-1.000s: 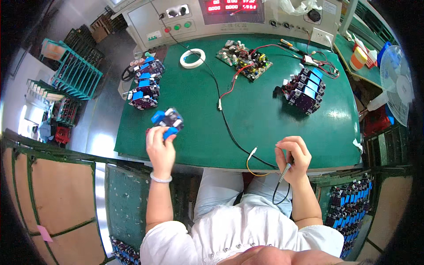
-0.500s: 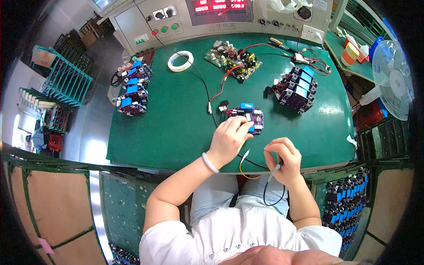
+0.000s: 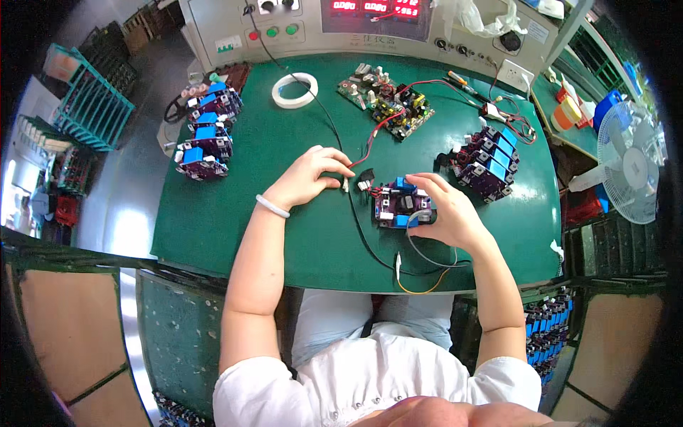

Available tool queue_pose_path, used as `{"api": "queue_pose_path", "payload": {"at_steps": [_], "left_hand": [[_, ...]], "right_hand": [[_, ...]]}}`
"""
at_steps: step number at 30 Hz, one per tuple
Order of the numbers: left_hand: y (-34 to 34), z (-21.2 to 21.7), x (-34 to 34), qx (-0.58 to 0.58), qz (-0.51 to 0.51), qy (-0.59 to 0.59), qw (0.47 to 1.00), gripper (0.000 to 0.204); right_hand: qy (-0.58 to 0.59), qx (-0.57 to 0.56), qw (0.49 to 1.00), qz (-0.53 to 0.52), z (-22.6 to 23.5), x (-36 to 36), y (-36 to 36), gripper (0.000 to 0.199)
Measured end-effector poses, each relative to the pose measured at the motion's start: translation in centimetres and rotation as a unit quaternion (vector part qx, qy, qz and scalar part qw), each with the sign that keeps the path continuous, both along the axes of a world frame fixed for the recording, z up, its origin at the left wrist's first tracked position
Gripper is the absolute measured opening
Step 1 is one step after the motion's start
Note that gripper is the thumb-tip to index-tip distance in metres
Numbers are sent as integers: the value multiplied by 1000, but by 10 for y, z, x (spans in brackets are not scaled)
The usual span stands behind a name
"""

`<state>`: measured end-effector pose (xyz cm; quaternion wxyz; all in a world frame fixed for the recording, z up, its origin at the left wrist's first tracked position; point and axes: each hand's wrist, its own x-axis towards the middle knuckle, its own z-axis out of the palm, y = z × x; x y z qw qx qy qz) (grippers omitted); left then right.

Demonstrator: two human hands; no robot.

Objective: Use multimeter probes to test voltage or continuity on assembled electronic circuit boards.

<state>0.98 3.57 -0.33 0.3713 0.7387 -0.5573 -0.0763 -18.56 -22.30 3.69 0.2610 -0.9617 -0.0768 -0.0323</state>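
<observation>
Currently, the right hand (image 3: 454, 217) grasps a purple circuit module (image 3: 403, 203) between thumb and fingers at its blue blocks, near the front middle of the green tabletop (image 3: 281, 139). To its left, the left hand (image 3: 311, 178) has its fingertips at a white connector (image 3: 346, 186) by a red wire (image 3: 371, 141); whether they grip it cannot be told.

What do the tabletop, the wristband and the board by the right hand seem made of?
Tabletop: possibly rubber or vinyl, its even green softly shiny. Wristband: pale, smooth, perhaps plastic or stone; too small to tell. Board: probably purple-coated laminate, bearing plastic-looking blue blocks.
</observation>
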Motion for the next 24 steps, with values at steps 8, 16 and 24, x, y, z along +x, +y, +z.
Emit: {"api": "queue_pose_path", "payload": {"at_steps": [8,16,24], "left_hand": [[-5,-5,-6,-10,26,49,998,14],[-8,-4,-9,-36,38,47,998,13],[-20,-2,-16,-184,48,92,978,17]], "right_hand": [[17,2,999,51,34,23,28,84],[-124,-134,983,34,-3,48,73,30],[-155,67,985,-42,-11,43,58,21]]}}
